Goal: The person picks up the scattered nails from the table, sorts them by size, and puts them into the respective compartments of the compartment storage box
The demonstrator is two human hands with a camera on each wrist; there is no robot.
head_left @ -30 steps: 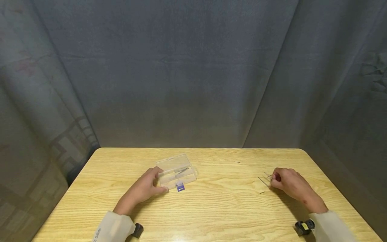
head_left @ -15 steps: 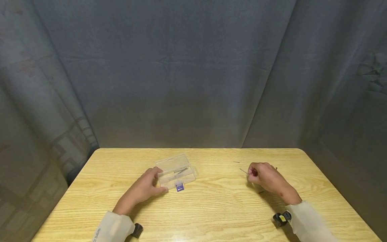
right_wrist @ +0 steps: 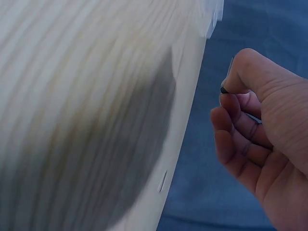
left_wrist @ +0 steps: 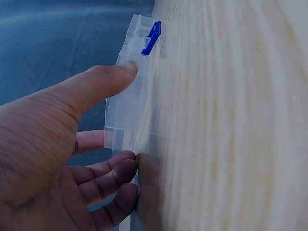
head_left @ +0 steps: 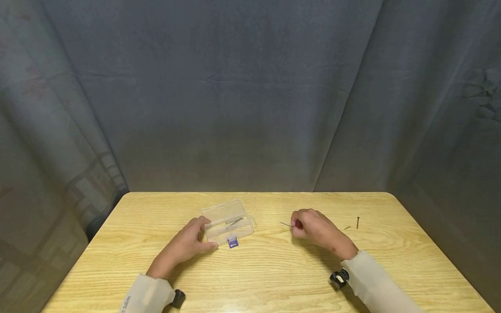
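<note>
A clear plastic box lies on the table with its lid swung back and a blue latch at its front. Several thin metal pieces rest in its middle compartment. My left hand grips the box's left end, thumb on the near edge and fingers at the far side. To the right of the box, my right hand pinches a thin nail between thumb and index finger; its shaft points left toward the box. In the right wrist view its dark end shows beneath the thumb.
Two loose nails lie to the right of my right hand: a longer upright-looking one and a short one. The wooden table ends at a grey curtain behind and at both sides.
My right hand has picked up the nail from the loose group at the right and carried it left toward the box. My left hand and the box have stayed in place.
</note>
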